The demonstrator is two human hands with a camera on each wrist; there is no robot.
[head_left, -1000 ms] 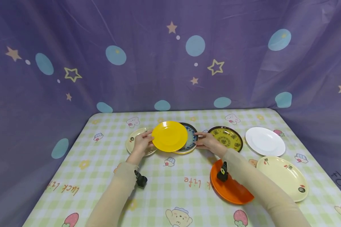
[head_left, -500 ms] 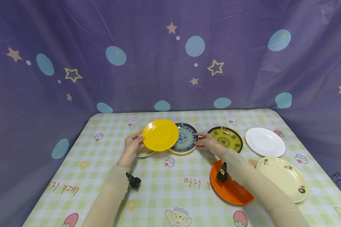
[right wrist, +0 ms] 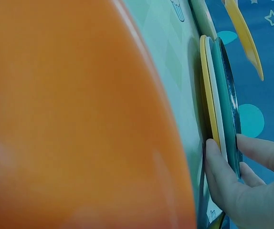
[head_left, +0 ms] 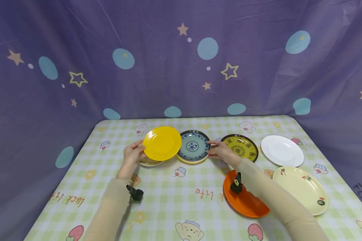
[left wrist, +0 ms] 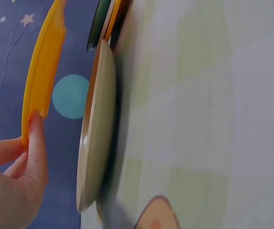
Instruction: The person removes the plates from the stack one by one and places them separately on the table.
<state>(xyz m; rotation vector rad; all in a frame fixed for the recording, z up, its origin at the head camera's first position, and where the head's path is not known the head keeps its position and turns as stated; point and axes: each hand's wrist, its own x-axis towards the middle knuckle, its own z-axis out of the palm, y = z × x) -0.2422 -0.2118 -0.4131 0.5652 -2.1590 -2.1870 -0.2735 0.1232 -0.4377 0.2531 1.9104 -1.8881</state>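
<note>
My left hand (head_left: pixel 132 155) pinches the left rim of a plain yellow plate (head_left: pixel 162 143), thumb above and fingers below. This plate is raised over a cream plate (head_left: pixel 151 162) that it mostly covers in the head view; a gap between the two shows in the left wrist view. My right hand (head_left: pixel 224 152) grips the right edge of a stack of plates. On top of that stack is a blue-patterned plate (head_left: pixel 194 145) with a dark rim. Under it, in the right wrist view, are a white plate (right wrist: pixel 216 90) and another yellow plate (right wrist: pixel 207 81).
Right of the stack lies an olive plate (head_left: pixel 239 147) with a dark rim, then a white plate (head_left: pixel 282 150). A cream oval plate (head_left: pixel 300 189) is nearer. An orange plate (head_left: pixel 244 201) sits partly under my right forearm. A checked cloth (head_left: pixel 169 201) covers the table.
My left hand has carried the yellow plate leftward, off the blue-patterned plate and over the cream one. My right hand has stayed at the stack's edge.
</note>
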